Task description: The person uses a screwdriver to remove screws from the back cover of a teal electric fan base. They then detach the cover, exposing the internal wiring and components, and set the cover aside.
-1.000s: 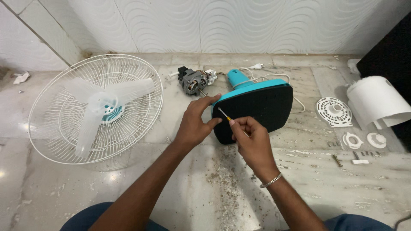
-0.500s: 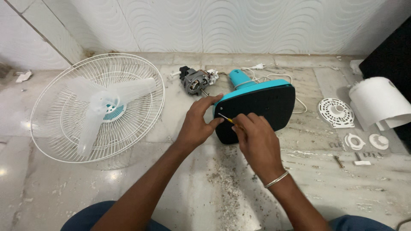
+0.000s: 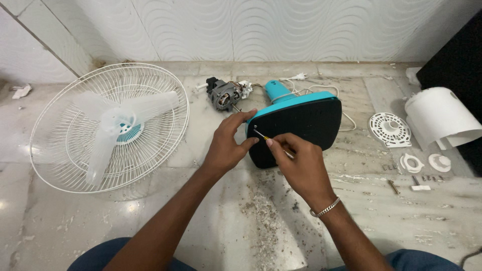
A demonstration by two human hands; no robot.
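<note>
A teal fan base (image 3: 301, 120) stands tipped on edge on the floor, its black underside facing me. My left hand (image 3: 228, 143) grips the base's left edge, thumb and fingers pinched on it. My right hand (image 3: 296, 160) holds a small screwdriver (image 3: 264, 135) with a yellow handle. Its metal tip rests on the black underside near the upper left corner, just beside my left fingers. A silver bracelet sits on my right wrist.
A white fan grille with translucent blades (image 3: 108, 125) lies at left. The bare motor (image 3: 224, 94) and a white power cord (image 3: 311, 88) lie behind the base. At right are a white motor cover (image 3: 439, 118), a round vented plate (image 3: 390, 129), plastic rings (image 3: 427, 162) and loose screws (image 3: 394, 186).
My right hand has turned and shifted slightly while holding the screwdriver against the base. The left hand keeps its grip on the same edge.
</note>
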